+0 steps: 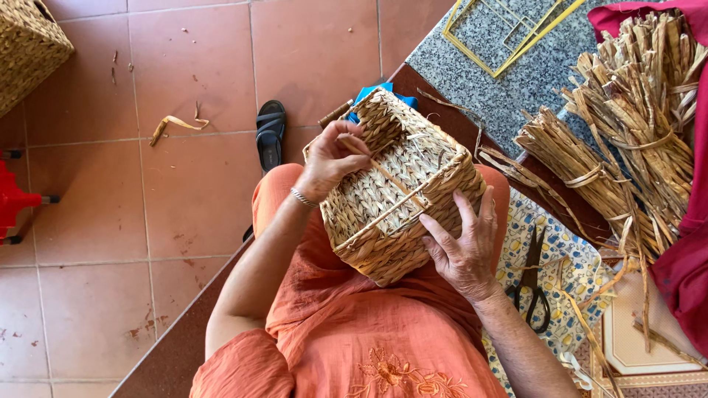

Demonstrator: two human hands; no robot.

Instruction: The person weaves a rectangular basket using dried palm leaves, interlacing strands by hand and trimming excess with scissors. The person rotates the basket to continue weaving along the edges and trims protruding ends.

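A square woven straw basket (398,191) rests on my lap, tilted with its opening facing up and away. My left hand (330,158) pinches a straw strand at the basket's near-left rim; a silver bracelet sits on that wrist. My right hand (464,247) lies flat against the basket's lower right side, fingers spread, steadying it. I wear an orange garment (354,332).
Bundles of dried straw (627,147) lie to the right, partly on a granite surface with yellow frames (509,33). Black scissors (532,284) rest on a patterned cloth beside my right arm. A black sandal (270,133), straw scraps (173,124) and another basket (26,48) are on the tiled floor.
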